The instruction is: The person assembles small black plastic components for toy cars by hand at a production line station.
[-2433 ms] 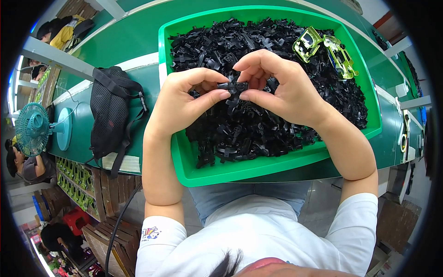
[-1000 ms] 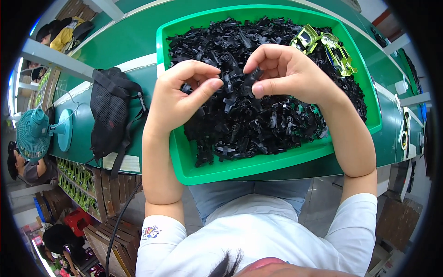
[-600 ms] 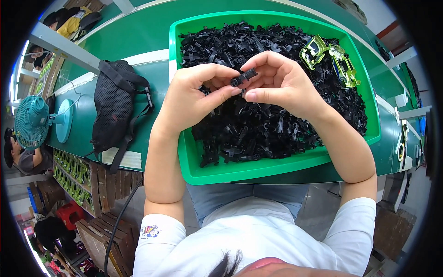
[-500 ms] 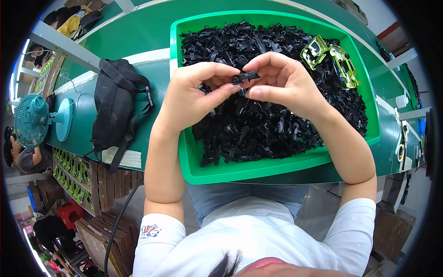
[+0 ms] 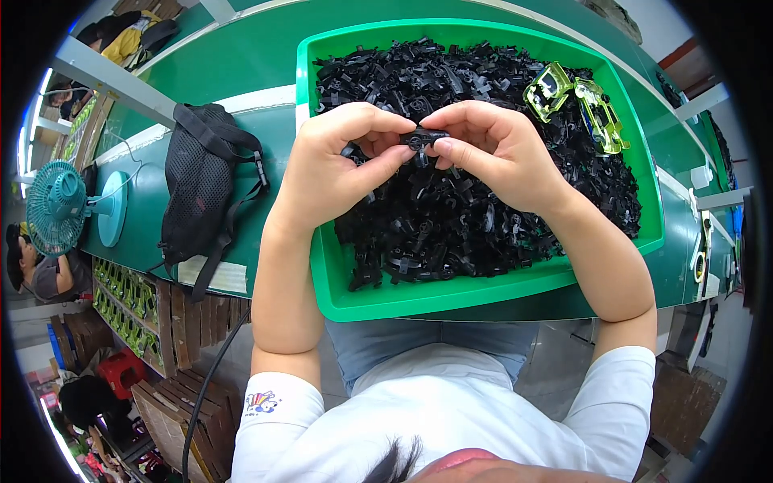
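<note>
While the left hand (image 5: pixel 326 165) and right hand (image 5: pixel 509 153) pinch a small black part (image 5: pixel 423 138) above the green tray (image 5: pixel 451 301), one slackened pinch could drop it among the black pieces (image 5: pixel 451 233) (near lookalikes, I'd say), losing it.

The left arm (image 5: pixel 287 278) stands upright beside the tray's (image 5: pixel 403 307) left edge, by the near left corner. The right arm (image 5: pixel 609 258) crosses the near edge toward the right corner, slanting inward. The left hand (image 5: pixel 328 165) and right hand (image 5: pixel 506 153) face each other above the tray, left of its middle, fingertips nearly meeting. Each hand makes a tight pinch of thumb and forefinger; the other fingers curl inward, partly hidden.
</note>
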`<act>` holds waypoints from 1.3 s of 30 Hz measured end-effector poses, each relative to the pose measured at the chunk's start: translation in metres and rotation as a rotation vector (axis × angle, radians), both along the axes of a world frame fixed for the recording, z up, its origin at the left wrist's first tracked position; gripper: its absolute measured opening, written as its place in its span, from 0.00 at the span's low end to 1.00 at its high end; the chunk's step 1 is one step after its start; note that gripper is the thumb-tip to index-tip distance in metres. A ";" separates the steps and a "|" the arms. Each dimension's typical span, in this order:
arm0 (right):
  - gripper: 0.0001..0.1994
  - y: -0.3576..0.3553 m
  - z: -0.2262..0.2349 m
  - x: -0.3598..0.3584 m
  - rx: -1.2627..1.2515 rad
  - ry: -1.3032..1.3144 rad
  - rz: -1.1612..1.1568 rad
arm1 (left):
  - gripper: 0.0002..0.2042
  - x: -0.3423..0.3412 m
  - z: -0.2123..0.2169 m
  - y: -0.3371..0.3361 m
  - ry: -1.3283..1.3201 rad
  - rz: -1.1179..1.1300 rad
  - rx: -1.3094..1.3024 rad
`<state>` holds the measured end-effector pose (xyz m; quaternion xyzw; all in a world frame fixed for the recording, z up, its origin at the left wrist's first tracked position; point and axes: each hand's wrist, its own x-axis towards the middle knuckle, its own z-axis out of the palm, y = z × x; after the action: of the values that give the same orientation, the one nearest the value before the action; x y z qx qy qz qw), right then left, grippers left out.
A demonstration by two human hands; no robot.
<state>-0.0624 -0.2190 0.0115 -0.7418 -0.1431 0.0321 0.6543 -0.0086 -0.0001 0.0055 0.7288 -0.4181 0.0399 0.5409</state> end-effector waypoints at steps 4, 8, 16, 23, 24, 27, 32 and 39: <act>0.12 0.001 0.001 -0.001 -0.028 -0.018 -0.021 | 0.11 0.000 -0.001 -0.001 0.007 -0.008 -0.011; 0.11 0.001 0.002 -0.002 -0.092 -0.058 -0.035 | 0.11 -0.001 -0.003 -0.001 0.022 0.004 -0.019; 0.10 0.003 0.006 -0.007 -0.107 -0.059 -0.045 | 0.10 -0.002 -0.002 -0.002 0.048 0.028 -0.018; 0.10 0.002 0.006 -0.008 -0.143 -0.086 -0.049 | 0.10 -0.002 -0.002 -0.001 0.042 0.031 0.005; 0.10 0.002 0.006 -0.008 -0.142 -0.087 -0.047 | 0.10 -0.003 -0.002 -0.001 0.047 0.033 -0.002; 0.10 0.001 0.007 -0.009 -0.185 -0.113 -0.048 | 0.11 -0.003 -0.001 -0.002 0.051 0.031 -0.006; 0.10 0.002 0.010 -0.011 -0.196 -0.141 -0.044 | 0.11 -0.002 -0.003 -0.001 0.055 0.027 -0.003; 0.11 0.000 0.007 -0.009 -0.227 -0.227 -0.054 | 0.14 -0.001 -0.002 -0.002 0.050 -0.035 0.010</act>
<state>-0.0719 -0.2193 0.0182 -0.8134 -0.1915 -0.0535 0.5467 -0.0097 -0.0024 0.0039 0.7247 -0.4172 0.0103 0.5483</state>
